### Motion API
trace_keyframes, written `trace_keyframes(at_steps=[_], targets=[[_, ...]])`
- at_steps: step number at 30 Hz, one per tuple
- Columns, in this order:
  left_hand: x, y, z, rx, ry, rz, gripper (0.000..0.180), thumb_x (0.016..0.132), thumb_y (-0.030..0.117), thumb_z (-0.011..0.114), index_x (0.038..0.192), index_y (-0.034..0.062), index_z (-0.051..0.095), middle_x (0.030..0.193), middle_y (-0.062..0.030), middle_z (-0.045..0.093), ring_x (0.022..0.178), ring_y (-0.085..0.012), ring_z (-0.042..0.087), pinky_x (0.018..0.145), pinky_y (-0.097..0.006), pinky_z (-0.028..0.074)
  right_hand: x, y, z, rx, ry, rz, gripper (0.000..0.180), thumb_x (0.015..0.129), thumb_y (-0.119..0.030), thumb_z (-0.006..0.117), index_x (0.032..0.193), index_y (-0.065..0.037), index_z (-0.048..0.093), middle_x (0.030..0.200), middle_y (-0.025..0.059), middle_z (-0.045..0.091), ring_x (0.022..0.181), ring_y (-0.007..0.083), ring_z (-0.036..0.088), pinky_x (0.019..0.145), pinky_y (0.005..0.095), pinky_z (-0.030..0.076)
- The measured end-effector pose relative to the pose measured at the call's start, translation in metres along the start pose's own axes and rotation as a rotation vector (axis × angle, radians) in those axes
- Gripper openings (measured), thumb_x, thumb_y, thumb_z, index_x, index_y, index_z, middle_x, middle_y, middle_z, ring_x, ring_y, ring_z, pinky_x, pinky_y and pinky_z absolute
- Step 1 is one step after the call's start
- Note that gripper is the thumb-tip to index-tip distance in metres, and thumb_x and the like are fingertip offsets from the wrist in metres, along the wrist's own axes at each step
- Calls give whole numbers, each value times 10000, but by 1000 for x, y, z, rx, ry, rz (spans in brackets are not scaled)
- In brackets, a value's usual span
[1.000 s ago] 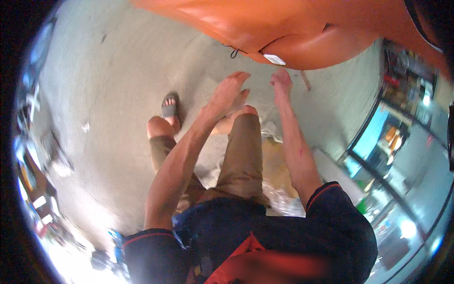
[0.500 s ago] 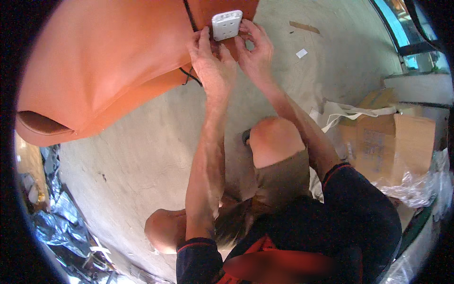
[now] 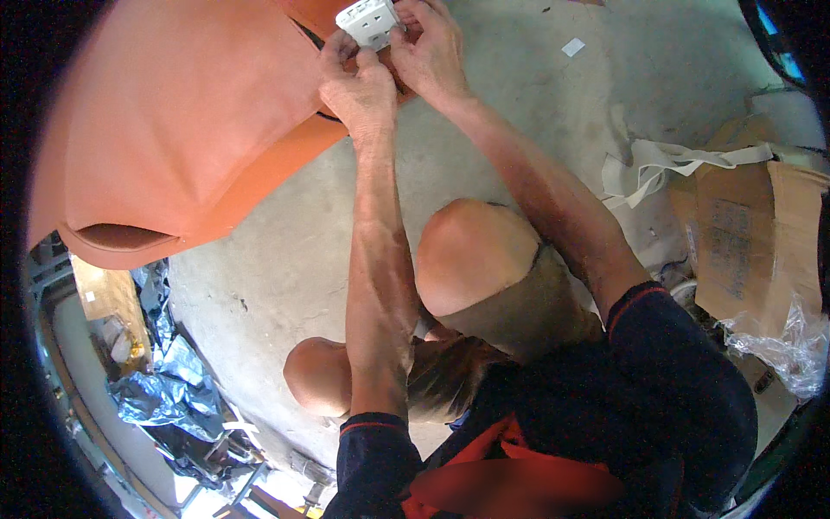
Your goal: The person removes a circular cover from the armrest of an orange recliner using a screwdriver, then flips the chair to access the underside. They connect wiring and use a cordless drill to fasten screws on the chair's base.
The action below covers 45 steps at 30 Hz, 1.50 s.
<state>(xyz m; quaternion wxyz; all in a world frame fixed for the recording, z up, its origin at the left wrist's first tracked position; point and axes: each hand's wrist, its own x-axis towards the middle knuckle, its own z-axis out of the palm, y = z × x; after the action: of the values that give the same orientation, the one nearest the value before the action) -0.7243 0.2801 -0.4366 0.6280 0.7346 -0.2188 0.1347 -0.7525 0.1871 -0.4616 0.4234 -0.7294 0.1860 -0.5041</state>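
A white socket plate [image 3: 367, 24] with small slots in its face is tilted between my hands at the top of the view. My left hand [image 3: 360, 93] pinches its lower left edge between thumb and fingers. On the right side, the fingers and thumb of my right hand [image 3: 430, 59] close round its edge. Behind the plate is a large piece of orange leather-like furniture [image 3: 190, 108], with a dark gap in its surface beside my left fingers. Part of a black cord [image 3: 329, 117] shows below my left hand; its ends are hidden.
An open cardboard box [image 3: 735, 229] stands at the right, with a white strap [image 3: 644, 164] and clear plastic wrap [image 3: 782, 346] by it. Crumpled dark plastic [image 3: 177, 389] lies at lower left. A white paper scrap [image 3: 573, 47] is on the concrete floor.
My view has shifted, so the scene sits differently in it. The plate is now tilted the other way, and both hands have closed in on its edges.
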Motion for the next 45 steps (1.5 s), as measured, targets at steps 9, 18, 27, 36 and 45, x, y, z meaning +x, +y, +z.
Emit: trace_keyframes(at_steps=[9, 18, 27, 36, 45], targets=[[3, 11, -7, 2, -44, -121, 239, 882, -26, 571, 1098, -54, 668, 948, -95, 711, 827, -151, 646, 753, -305, 534, 10, 0, -10, 79, -22, 55, 241, 776, 63, 663, 998, -12, 605, 948, 168, 635, 890, 353, 652, 777, 445, 523], [7, 3, -12, 155, -61, 46, 238, 911, 28, 602, 1109, -76, 686, 947, -185, 746, 858, -223, 720, 797, -367, 564, 7, 6, -14, 158, -85, -30, 302, 810, 100, 643, 1090, -12, 631, 981, 147, 650, 905, 285, 678, 795, 373, 550], [16, 28, -22, 284, -62, -134, 374, 988, 293, 671, 1080, -59, 756, 874, -132, 759, 780, -165, 662, 702, -354, 530, 14, 2, -19, 182, -191, 157, 289, 844, -127, 772, 1087, -19, 661, 1051, 135, 682, 926, 280, 668, 815, 381, 544], [-25, 5, -11, -315, 72, -219, 230, 991, 200, 675, 1016, -29, 662, 992, -106, 690, 970, -168, 631, 882, -338, 515, -1, 19, -31, 469, -322, 102, 277, 820, -93, 825, 1042, -51, 664, 1020, 31, 673, 926, 141, 641, 788, 291, 534], [-48, -5, -1, -540, 83, -251, 154, 949, 16, 690, 1025, 26, 556, 1167, -79, 591, 1043, -169, 612, 879, -330, 542, 4, 24, -54, 299, -477, -128, 342, 751, 89, 780, 1036, -36, 638, 1188, 73, 671, 1014, 179, 680, 829, 312, 564]])
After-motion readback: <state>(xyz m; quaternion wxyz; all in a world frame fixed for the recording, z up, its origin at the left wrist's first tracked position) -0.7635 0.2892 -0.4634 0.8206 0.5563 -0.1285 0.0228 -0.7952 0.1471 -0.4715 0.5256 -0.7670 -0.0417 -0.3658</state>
